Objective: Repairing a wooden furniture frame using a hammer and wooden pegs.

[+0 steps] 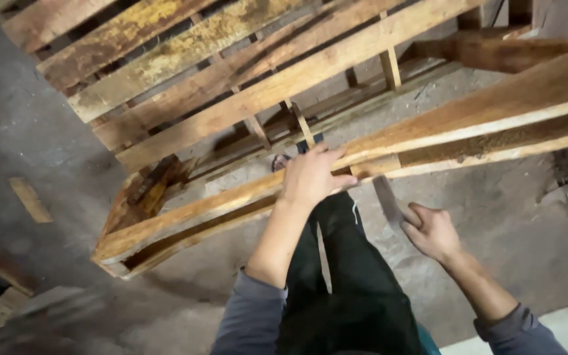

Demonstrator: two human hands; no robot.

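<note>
Head view, one frame, looking down.

Left hand [311,176]: centre of frame, laid flat on the top edge of the near board [428,135], fingers close together and curled over the far side, thumb pointing right along the wood.

Right hand [432,230]: right of centre, below the board and apart from it, fingers closed around the handle of a flat metal tool [386,198]; blade blurred, angled up-left towards the board's underside, kind not told.

Near board: long, pale, rough-sawn, crossed the frame from lower left to upper right.

Wooden pallet [231,72]: upper half of frame, tilted, weathered slats with yellowish stains, joined to the near board.

Dark trousers [356,289]: lower centre, between the grey sleeves.

Loose wood scrap [29,198]: left, flat on the concrete floor [27,125].
</note>
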